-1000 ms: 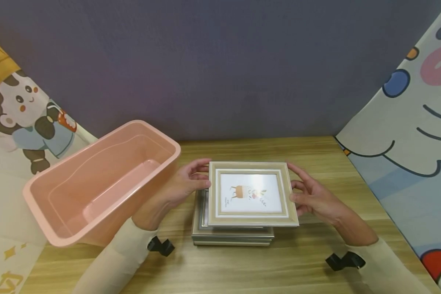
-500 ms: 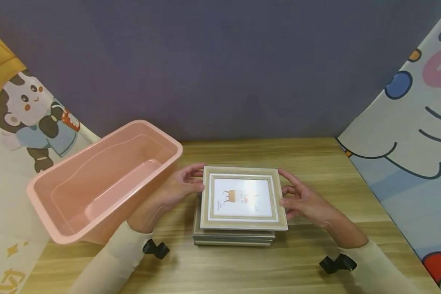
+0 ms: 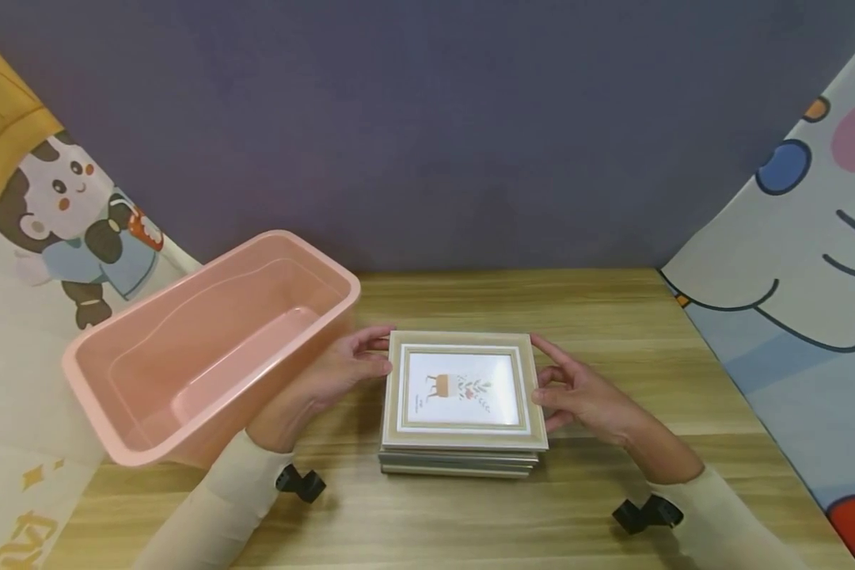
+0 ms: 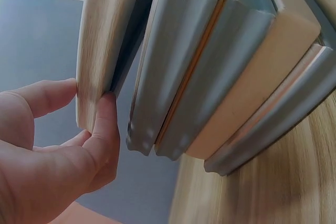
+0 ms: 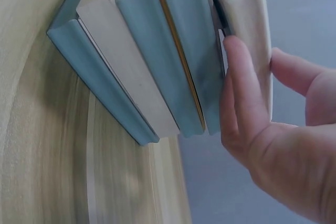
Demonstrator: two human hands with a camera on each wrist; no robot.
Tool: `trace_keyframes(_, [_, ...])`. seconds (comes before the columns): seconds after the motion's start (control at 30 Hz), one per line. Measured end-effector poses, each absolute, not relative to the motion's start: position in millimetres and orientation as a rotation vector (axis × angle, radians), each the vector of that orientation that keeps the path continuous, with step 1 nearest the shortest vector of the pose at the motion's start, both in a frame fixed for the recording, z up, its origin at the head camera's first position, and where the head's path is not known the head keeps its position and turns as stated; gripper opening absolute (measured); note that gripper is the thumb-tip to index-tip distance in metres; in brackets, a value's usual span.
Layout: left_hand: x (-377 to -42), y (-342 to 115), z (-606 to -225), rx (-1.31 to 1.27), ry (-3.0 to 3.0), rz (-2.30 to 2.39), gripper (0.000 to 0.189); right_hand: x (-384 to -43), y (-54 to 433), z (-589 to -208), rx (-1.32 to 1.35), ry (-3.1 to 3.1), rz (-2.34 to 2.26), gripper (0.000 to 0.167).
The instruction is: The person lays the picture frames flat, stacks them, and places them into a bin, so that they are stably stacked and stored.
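A light wood-coloured picture frame (image 3: 465, 438), showing a drawing of an orange-and-white pot with plants, lies flat over a stack of picture frames (image 3: 456, 469). My left hand (image 3: 335, 372) pinches its left edge, thumb on the face and fingers beneath. At the opposite edge my right hand (image 3: 587, 400) grips it likewise. In the left wrist view a narrow wedge of space separates the held picture frame (image 4: 100, 40) from the stacked ones (image 4: 210, 77). The right wrist view shows fingertips (image 5: 236, 56) tucked between the held frame and the grey-blue-edged frame below.
A pink plastic tub (image 3: 214, 348) stands at an angle left of the stack, near my left forearm, with nothing visible inside. The wooden tabletop (image 3: 613, 309) meets a dark grey back wall (image 3: 427, 134). Cartoon-printed panels (image 3: 791, 261) border the sides.
Both hands have brought the picture frame left and toward me, lowering it so that it lines up more closely with the stack. Both hands keep their grip on it.
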State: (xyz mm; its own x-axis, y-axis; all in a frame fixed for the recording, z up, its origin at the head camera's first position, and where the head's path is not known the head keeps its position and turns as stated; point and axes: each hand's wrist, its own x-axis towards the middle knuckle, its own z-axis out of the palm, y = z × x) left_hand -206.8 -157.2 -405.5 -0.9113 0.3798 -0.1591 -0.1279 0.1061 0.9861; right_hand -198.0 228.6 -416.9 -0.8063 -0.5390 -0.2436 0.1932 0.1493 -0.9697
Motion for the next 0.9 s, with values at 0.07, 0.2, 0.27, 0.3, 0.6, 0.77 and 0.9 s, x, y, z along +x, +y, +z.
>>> trace_keyframes(0.07, [-207.3, -158.2, -407.5, 0.242, 2.022, 1.858, 0.07, -197.9, 227.5, -417.7, -0.316, 1.878, -1.703, 0.096])
trace_keyframes(0.2, [-207.5, -159.8, -410.4, 0.227, 2.039, 1.837, 0.07, -197.3, 226.1, -417.7, -0.289, 1.89, -1.679, 0.096])
trace_keyframes(0.27, [-207.0, -160.3, -411.7, 0.221, 2.051, 1.819, 0.069, -197.1, 225.7, -417.4, -0.279, 1.897, -1.666, 0.096])
trace_keyframes(0.3, [-206.9, -160.5, -412.7, 0.216, 2.057, 1.812, 0.069, -197.1, 225.5, -417.3, -0.276, 1.899, -1.661, 0.096])
trace_keyframes(0.6, [-205.3, -162.1, -415.6, 0.228, 2.066, 1.806, 0.066, -193.8, 222.8, -414.1, -0.26, 1.886, -1.649, 0.096])
trace_keyframes(0.77, [-204.3, -161.3, -413.8, 0.228, 2.065, 1.802, 0.066, -192.2, 223.5, -414.2, -0.271, 1.864, -1.665, 0.097])
trace_keyframes(0.9, [-204.1, -160.4, -412.5, 0.218, 2.057, 1.812, 0.066, -192.1, 223.7, -416.9, -0.274, 1.851, -1.659, 0.097])
